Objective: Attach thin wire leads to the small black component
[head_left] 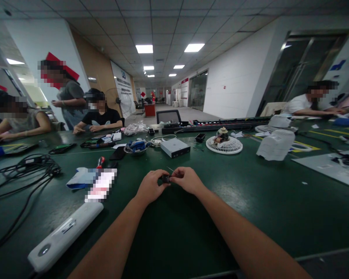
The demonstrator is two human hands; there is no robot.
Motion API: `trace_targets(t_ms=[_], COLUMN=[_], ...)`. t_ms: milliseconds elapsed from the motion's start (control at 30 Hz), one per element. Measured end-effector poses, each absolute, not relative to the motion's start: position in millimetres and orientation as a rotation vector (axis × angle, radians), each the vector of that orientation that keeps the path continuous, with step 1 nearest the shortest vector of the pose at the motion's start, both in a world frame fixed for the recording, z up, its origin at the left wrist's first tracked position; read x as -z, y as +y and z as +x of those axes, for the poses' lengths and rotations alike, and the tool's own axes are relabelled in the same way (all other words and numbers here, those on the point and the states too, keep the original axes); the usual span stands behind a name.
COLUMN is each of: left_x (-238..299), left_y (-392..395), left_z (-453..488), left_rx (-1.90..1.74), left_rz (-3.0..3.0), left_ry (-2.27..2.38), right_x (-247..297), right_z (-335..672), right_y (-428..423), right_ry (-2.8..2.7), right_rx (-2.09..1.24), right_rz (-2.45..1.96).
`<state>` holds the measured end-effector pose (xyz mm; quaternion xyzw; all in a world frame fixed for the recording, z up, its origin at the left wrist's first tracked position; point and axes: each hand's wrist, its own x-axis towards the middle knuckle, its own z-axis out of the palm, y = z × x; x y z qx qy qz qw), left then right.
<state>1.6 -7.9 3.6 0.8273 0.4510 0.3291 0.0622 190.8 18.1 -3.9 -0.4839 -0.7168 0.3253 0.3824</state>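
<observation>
My left hand (149,187) and my right hand (187,180) meet above the green table mat (221,217), with their fingers closed on a small dark cylindrical part (165,178). Much of that part is hidden by my fingers. A thin metal wire (170,169) sticks up and to the left from between my hands. Nearest to my left hand lie a white and blue packet (81,178) and a pixelated paper (101,185). A long white plastic device (64,237) lies further down on the left.
A black cable tangle (26,170), a red-handled screwdriver (100,162), a metal bowl of parts (136,148), a white box (175,148) and a white fan grille (223,146) lie on the table. Several co-workers (100,114) sit or stand around it.
</observation>
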Motion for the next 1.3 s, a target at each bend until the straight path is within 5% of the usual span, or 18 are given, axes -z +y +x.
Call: trace_targets(t_ms=[867,1300], left_x=[0,-1], left_y=[-2,-3], left_z=[3,2], left_rx=[-1.046,-0.978], left_rz=[2.407,2.469], left_ry=[1.632,1.589], right_x=[-7,-6], right_z=[195,194], right_y=[8,7], right_ry=[-2.154,-2.196], right_rx=[-0.244,-0.3], right_rz=[-1.356,-1.373])
